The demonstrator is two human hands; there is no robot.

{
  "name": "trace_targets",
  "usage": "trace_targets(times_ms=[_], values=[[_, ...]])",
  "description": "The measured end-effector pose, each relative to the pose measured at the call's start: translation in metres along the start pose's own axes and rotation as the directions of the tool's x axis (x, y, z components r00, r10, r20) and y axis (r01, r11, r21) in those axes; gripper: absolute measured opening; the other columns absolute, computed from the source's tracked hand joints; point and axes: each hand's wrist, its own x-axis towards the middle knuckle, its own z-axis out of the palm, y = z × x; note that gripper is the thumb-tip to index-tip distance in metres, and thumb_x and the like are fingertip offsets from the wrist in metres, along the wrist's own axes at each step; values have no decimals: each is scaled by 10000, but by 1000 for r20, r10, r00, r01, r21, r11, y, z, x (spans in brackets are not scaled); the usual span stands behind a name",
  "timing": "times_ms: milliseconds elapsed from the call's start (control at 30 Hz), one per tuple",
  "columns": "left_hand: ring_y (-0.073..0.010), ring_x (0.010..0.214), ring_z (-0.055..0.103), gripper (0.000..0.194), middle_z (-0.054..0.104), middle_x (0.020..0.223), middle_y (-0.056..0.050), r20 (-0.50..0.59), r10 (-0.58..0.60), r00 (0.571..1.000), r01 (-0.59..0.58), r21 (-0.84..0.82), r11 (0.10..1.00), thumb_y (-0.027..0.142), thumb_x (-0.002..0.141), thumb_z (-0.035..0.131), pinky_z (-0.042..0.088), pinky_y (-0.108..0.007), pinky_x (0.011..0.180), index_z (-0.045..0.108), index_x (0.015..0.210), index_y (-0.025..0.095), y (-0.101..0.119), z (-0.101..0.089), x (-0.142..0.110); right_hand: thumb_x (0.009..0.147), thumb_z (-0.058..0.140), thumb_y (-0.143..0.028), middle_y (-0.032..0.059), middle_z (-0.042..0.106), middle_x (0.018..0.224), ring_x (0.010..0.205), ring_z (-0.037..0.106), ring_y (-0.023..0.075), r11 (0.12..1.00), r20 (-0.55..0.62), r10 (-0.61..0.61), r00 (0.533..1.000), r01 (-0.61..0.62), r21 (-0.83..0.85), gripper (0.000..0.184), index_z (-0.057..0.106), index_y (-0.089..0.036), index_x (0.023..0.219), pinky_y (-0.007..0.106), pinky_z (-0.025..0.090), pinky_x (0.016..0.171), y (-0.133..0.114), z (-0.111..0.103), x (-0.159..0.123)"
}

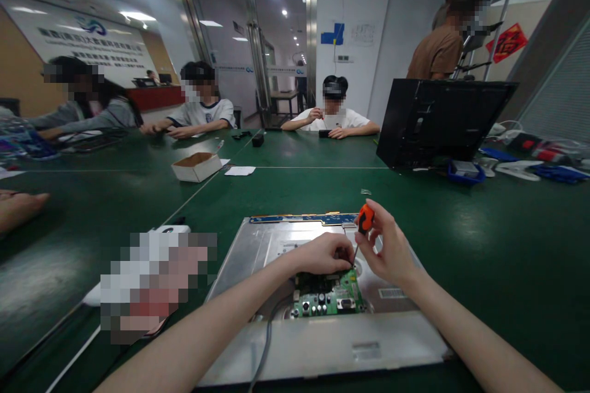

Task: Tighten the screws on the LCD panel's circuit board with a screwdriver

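A green table (502, 227) carries a metal panel (322, 344), open box (199, 172) and black casing (454, 116).

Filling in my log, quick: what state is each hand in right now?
Left hand: fingers curled by the circuit board; whether they hold anything cannot be told.
Right hand: closed, holding the screwdriver.

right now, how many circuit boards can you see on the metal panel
2: a green board partly beneath the left hand, a long blue strip along the far edge of the panel. Others may be hidden.
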Motion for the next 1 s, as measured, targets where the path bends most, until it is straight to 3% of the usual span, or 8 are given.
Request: trace_targets(times_ms=[533,1000], values=[[-138,709,567,82,625,780,0,-4,-19,1000,19,-19,1000,75,765,664,440,-223,658,663,821,136,-2,1,1,937,583,-265,-69,511,657,446,514,99,999,-59,-21,998,19,-40,572,318,-216,1442,182,412,405,2,3,0],[-148,722,572,93,635,777,0,-4,-7,1000,7,-2,1000,91,763,659,448,-234,670,657,840,142,-1,2,0,937,501,-183,-12,572,729,545,568,140,1000,-10,-10,1000,10,-5,601,266,-221,1489,237,506,478,-1,1,-1]])
